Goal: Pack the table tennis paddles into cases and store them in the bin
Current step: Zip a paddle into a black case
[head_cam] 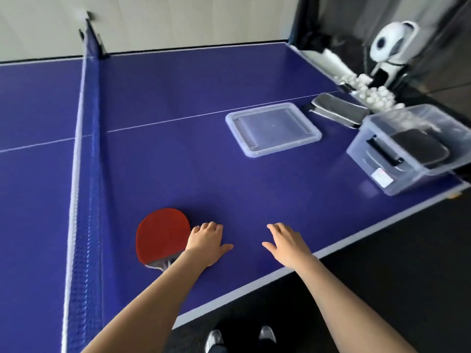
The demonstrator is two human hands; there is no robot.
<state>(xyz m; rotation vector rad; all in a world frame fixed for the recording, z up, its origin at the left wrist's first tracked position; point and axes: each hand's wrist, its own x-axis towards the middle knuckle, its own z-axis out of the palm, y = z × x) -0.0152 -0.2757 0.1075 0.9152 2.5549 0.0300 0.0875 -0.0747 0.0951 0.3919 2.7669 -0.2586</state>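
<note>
Paddle (163, 235) with its red face up lies on the blue worktop (178, 174) near the net (85, 174), its handle pointing back toward me. My left hand (207, 243) rests flat just beside the blade, and the forearm hides most of the handle. My right hand (288, 242) lies flat on the bare surface, apart from everything. Neither grip holds anything; the fingers of both are spread and relaxed.

I judge this to be the start of packing the next paddle: the clear bin (407, 154) at the far right corner seems to hold one dark case already, though blur keeps me from being sure. Another grey-edged case (339, 110) lies on the worktop just behind the bin, and the bin lid (274, 128) sits upturned beside them, well apart from the paddle.

The next move calls for curling my left fingers round the handle, lifting, and carrying the paddle across to that case, which must be open to take it; I cannot tell whether its zip is undone.

Beyond the worktop's far end I see a heap of white balls (369, 93) and a white ball machine (390, 47). The floor (382, 276) is dark, the far wall (178, 19) pale.
</note>
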